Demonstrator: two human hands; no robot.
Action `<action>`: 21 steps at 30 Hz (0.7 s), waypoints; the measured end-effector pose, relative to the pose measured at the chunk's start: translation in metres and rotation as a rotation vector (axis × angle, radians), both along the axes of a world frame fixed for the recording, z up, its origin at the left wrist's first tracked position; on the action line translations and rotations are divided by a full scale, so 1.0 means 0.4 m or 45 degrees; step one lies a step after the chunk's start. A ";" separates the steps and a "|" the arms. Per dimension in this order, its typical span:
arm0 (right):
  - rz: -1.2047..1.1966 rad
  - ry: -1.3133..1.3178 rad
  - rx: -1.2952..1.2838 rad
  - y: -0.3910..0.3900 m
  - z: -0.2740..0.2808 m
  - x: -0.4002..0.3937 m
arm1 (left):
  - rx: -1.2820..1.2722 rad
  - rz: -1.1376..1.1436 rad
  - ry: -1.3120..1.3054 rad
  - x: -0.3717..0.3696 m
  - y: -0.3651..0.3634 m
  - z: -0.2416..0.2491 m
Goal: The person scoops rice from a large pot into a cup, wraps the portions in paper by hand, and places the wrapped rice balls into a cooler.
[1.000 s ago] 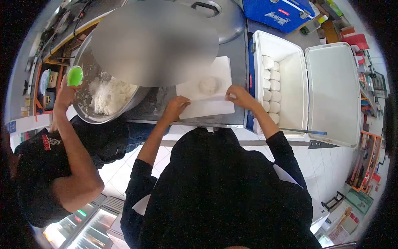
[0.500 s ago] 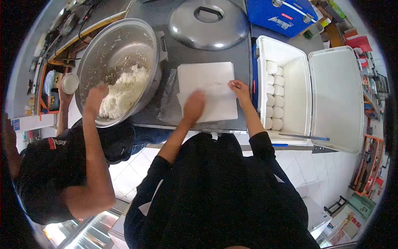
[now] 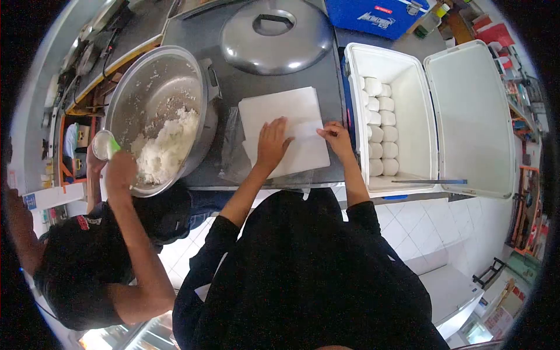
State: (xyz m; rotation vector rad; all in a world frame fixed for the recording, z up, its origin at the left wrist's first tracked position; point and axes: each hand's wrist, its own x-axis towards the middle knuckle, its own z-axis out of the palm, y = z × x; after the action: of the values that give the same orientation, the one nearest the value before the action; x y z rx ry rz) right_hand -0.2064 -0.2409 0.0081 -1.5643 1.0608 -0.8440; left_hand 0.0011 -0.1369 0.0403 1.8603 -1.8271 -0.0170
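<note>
A stack of white paper sheets [image 3: 280, 105] lies on the dark counter [image 3: 233, 87], with clear plastic [image 3: 231, 154] showing at its left and lower edges. My left hand [image 3: 272, 143] rests on the paper with its fingers spread, holding nothing. At the right edge of the stack my right hand [image 3: 337, 139] pinches the edge of a sheet between thumb and fingers. Just right of that hand stands an open white-lined cooler [image 3: 408, 64] with rows of round white wrapped bundles [image 3: 388, 119] along its left side.
A large metal pot [image 3: 205, 99] of white rice [image 3: 166, 149] stands at the left. A co-worker's hand [image 3: 121, 172] is at its rim; their other hand holds a small bowl [image 3: 102, 145]. A metal lid [image 3: 276, 46] and a blue cooler [image 3: 373, 17] are behind.
My left hand, blurred earlier, now lies still with fingers spread on the paper. My right hand keeps its pinch. The co-worker's hand has moved back from the rice, and a green utensil shows. The view has shifted slightly.
</note>
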 end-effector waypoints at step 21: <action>1.018 1.139 -0.447 0.019 0.226 0.009 | 0.573 -0.324 0.723 0.064 0.097 0.025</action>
State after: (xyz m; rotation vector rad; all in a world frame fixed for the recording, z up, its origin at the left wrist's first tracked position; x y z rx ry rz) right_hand -0.2026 -0.2332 0.0985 -2.5064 0.7345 0.2889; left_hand 0.0269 -0.0981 0.0503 1.6364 -1.7097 -1.0121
